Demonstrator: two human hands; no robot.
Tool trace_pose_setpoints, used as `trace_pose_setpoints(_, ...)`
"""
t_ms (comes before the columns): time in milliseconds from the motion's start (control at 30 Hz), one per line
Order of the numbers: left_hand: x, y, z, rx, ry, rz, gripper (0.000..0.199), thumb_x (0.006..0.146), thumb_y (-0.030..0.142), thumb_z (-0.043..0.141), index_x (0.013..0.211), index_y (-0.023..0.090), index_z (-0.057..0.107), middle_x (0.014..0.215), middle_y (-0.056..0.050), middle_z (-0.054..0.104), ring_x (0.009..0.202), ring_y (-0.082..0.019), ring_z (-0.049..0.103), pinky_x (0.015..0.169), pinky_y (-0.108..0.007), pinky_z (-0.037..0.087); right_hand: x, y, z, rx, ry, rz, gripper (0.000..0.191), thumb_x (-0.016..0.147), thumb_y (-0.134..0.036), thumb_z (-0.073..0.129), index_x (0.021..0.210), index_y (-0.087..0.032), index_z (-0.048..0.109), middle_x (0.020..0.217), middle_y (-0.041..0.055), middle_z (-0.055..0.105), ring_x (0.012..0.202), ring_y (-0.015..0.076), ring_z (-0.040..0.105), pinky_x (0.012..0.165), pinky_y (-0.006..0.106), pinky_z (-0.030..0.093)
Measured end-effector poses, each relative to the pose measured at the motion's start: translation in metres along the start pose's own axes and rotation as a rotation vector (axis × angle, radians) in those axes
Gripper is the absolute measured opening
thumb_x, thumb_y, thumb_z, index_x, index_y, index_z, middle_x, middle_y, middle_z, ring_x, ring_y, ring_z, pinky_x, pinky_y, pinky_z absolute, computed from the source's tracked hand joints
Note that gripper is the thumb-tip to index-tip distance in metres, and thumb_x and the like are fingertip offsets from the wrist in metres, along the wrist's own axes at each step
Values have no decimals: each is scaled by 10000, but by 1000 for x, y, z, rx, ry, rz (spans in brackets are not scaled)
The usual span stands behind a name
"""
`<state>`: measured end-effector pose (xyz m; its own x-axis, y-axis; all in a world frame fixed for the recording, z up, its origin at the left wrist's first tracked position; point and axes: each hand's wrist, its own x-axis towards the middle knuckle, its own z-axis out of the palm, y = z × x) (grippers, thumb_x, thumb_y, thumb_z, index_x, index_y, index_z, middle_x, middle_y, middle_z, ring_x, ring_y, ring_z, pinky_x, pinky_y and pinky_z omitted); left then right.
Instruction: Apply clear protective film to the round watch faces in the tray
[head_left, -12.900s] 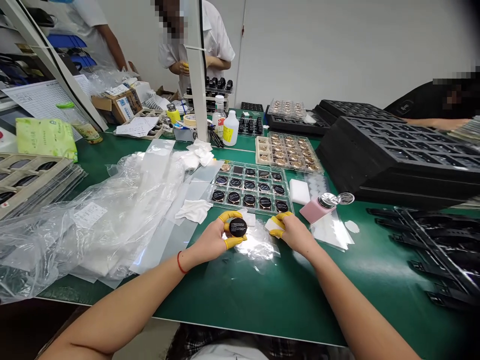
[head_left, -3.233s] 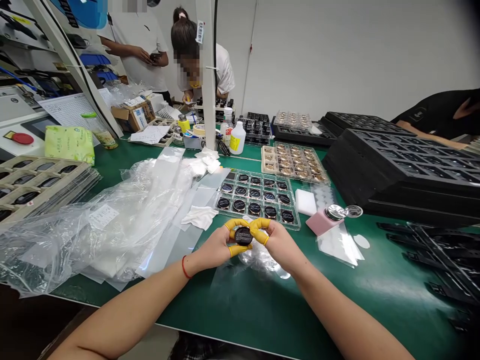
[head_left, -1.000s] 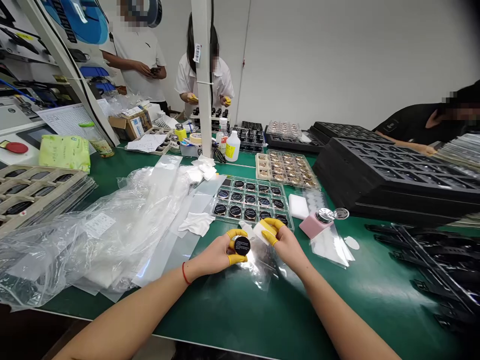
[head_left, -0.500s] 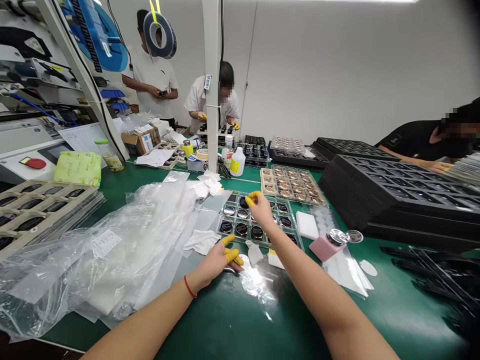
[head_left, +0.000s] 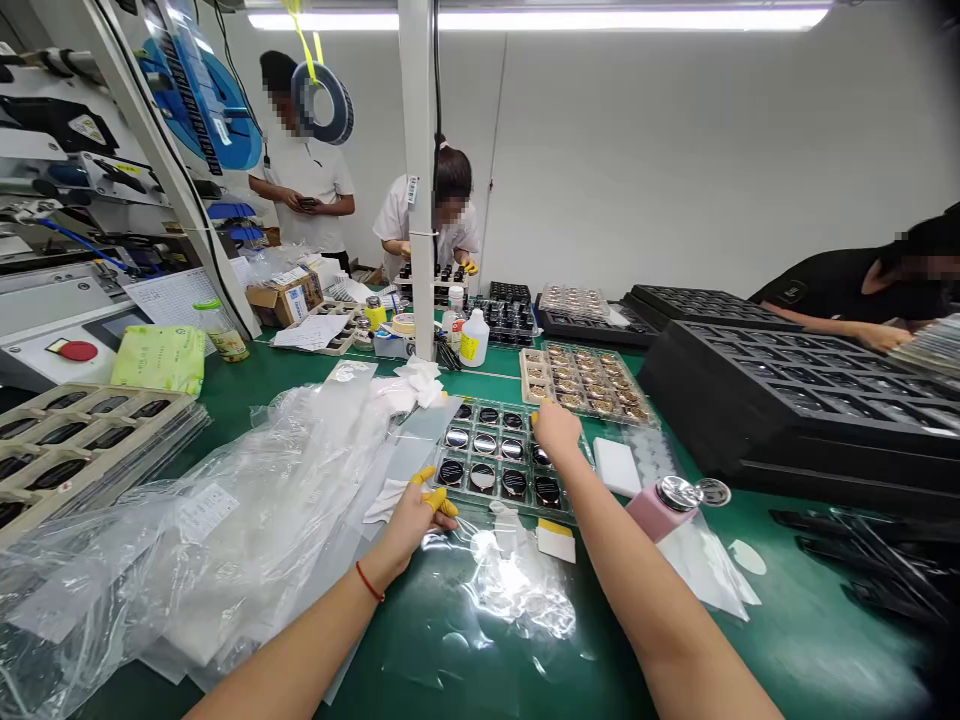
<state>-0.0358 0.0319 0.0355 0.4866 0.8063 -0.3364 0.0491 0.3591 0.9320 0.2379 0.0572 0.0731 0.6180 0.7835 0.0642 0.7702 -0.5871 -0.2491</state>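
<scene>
A clear tray (head_left: 497, 459) of round, dark, shiny pieces lies on the green table. Over the tray's right part is my right hand (head_left: 557, 432), its fingers bent down and mostly hidden behind the hand. My left hand (head_left: 421, 508), with yellow covers on the fingertips, is beside the tray's near left corner, its fingers partly curled; whether it grips anything is unclear. A crumpled white cloth (head_left: 385, 500) lies left of that hand. In front of the tray are clear film (head_left: 517, 585) and a white and yellow pad (head_left: 556, 541).
Plastic bags (head_left: 247, 540) cover the left side. A pink bottle (head_left: 660, 508), a white block (head_left: 616, 466) and black trays (head_left: 795, 400) are at the right. Behind stand a post (head_left: 418, 200) and a white bottle (head_left: 474, 338). Three people are around the table.
My right hand has moved right across the tray, uncovering more round pieces. My left hand has shifted slightly left, and its fingers are drawn closer together. The camera view has tilted up a little.
</scene>
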Motion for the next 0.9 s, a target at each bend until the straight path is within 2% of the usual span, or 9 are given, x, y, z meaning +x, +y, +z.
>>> trace_pose_setpoints(67, 3, -1, -1, 10, 18, -17, 517, 887, 262, 511, 1315, 180, 232, 737, -11, 665, 588, -119, 664, 575, -215, 494, -2, 24, -1, -46, -20, 11, 293, 895, -323, 520, 1106, -126, 566, 1101, 104, 597, 987, 208, 586, 839, 414, 488)
trace_pose_setpoints(167, 8, -1, -2, 11, 22, -50, 451, 885, 246, 501, 1261, 156, 269, 716, -17, 655, 591, -132, 671, 520, -200, 479, -7, 42, 1, -80, -32, -46, 298, 888, -344, 531, 1121, -160, 557, 1140, 72, 577, 973, 181, 582, 837, 396, 497)
trace_pose_setpoints(333, 20, 9, -7, 50, -13, -118, 283, 868, 284, 535, 1089, 141, 431, 705, -27, 658, 550, -128, 655, 485, -193, 458, -28, 56, 2, -104, -26, -156, 269, 908, -304, 459, 1038, -149, 635, 1065, 129, 596, 1004, 218, 559, 813, 339, 452)
trace_pose_setpoints(433, 29, 24, -13, 74, -94, -206, 206, 884, 309, 514, 938, 111, 518, 641, -11, 629, 522, -121, 620, 533, -239, 497, -43, 64, 5, -81, -39, -256, 280, 867, -318, 501, 1054, -182, 658, 1062, 125, 601, 1007, 224, 556, 805, 296, 419)
trace_pose_setpoints(600, 29, 46, -21, 81, -291, -305, 264, 844, 407, 560, 812, 145, 564, 520, 24, 550, 472, -109, 554, 600, -277, 529, -51, 65, 13, -21, -4, -311, 307, 871, -223, 407, 1011, -139, 666, 1005, 145, 627, 967, 241, 560, 769, 303, 391)
trace_pose_setpoints(733, 17, 45, -7, 108, -421, -312, 319, 816, 471, 560, 789, 155, 597, 462, 41, 505, 362, -93, 456, 587, -340, 542, -48, 62, 13, 60, -20, -371, 276, 843, -222, 417, 881, -142, 678, 937, 113, 664, 895, 220, 579, 708, 269, 380)
trace_pose_setpoints(800, 13, 40, 3, 114, -442, -286, 327, 845, 441, 509, 747, 142, 600, 452, 35, 506, 338, -91, 437, 570, -357, 541, -48, 61, 11, 104, -47, -403, 278, 840, -283, 430, 804, -150, 671, 865, 87, 679, 812, 202, 590, 651, 252, 374)
trace_pose_setpoints(900, 11, 31, 15, 115, -421, -226, 327, 864, 371, 455, 687, 129, 586, 465, 4, 543, 357, -118, 500, 556, -354, 534, -50, 54, 10, 166, -87, -436, 323, 836, -343, 409, 741, -158, 656, 739, 57, 677, 670, 178, 584, 570, 243, 358)
